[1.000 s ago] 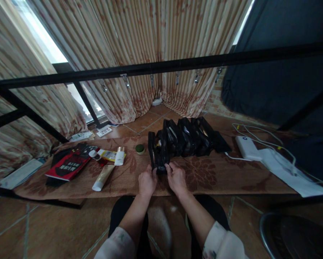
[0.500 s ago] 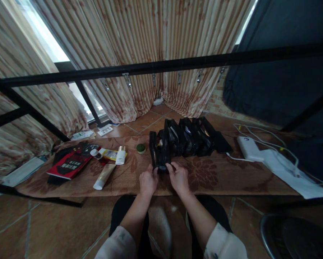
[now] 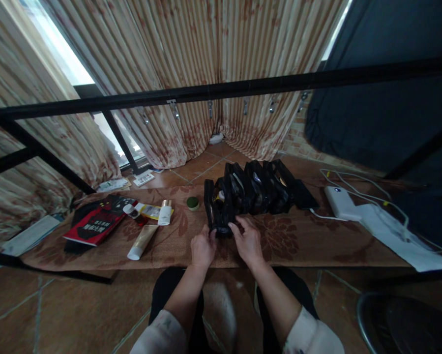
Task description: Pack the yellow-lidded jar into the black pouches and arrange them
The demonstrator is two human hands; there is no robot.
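On bench top: brown woven cloth [image 3: 172, 248], darker flower pattern; black metal rail [image 3: 228, 90] beyond.
Room: beige striped curtains [image 3: 162, 54] w/ reddish flowers; reddish-brown tiled floor [image 3: 202, 164].
Pouch row: black see-through-sided pouches [image 3: 257, 189], mid-bench, side by side; joined or separate, can't tell.
Leftmost pouch: black, top open [image 3: 221, 216], sm. white & yellow item(s) inside; rest too dark to ID.
L hand [image 3: 203, 246]: thumb & fingers pinched on its near-left corner.
R hand [image 3: 247, 241]: fingertips narrow, at near-right corner; grip can't tell.
Other containers, L side: gold tube w/ white cap [image 3: 143, 242], white bottle w/ gold cap [image 3: 164, 214], round green-topped tin [image 3: 192, 203].
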